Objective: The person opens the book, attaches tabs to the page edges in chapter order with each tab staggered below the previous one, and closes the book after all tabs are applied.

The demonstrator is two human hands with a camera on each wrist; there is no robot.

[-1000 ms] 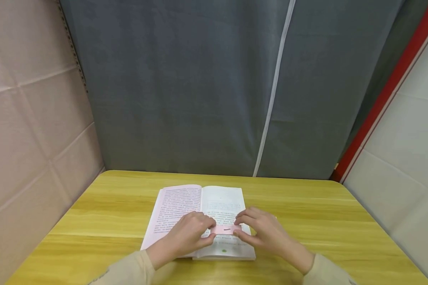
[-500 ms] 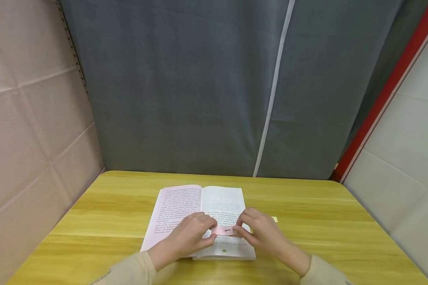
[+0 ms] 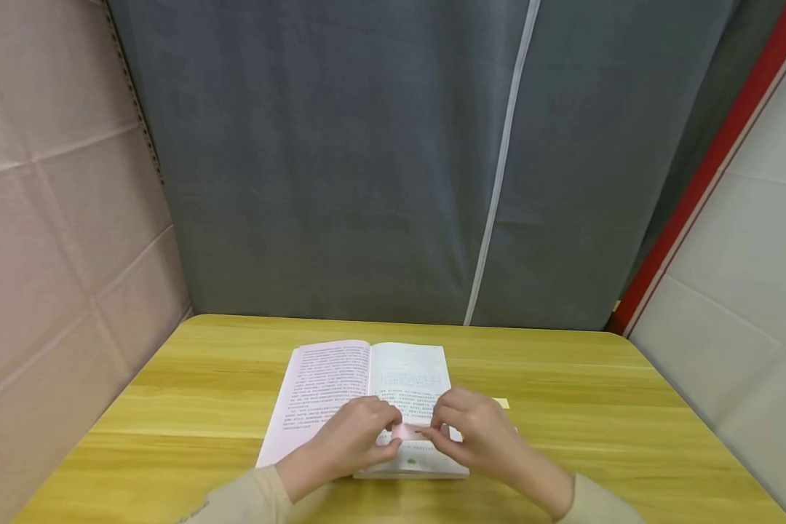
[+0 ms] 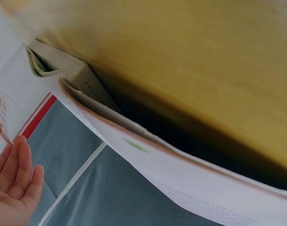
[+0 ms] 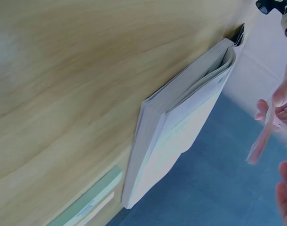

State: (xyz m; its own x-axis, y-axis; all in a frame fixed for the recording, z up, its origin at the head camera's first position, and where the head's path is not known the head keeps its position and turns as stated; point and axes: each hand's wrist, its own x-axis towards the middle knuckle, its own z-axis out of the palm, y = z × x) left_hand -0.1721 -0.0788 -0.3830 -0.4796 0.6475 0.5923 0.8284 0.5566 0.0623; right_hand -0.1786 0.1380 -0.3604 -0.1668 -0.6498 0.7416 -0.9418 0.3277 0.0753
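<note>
An open book (image 3: 409, 358) lies on the wooden table, its pages printed with dense lines of text. Over its right page a small pink paper strip (image 3: 406, 431) with a short dark mark spans my two hands. My left hand (image 3: 356, 434) pinches the strip's left end between thumb and fingers. At the other end, the fingers of my right hand (image 3: 478, 429) pinch it and cover part of it. In the right wrist view, the pink strip (image 5: 262, 139) hangs from the left hand (image 5: 285, 96), with the right hand's fingers (image 5: 285, 186) close below.
A small pale yellow piece (image 3: 502, 402) shows on the table just beyond my right hand. In the right wrist view a pale green flat block (image 5: 89, 197) lies beside the book. Grey curtain (image 3: 340, 160) stands behind the table (image 3: 596, 407), with light cloth walls at both sides.
The hands have come slightly closer together and a little nearer the body. Less of the pink strip shows between them, and it now looks tilted. The yellow piece has come into view behind the right hand.
</note>
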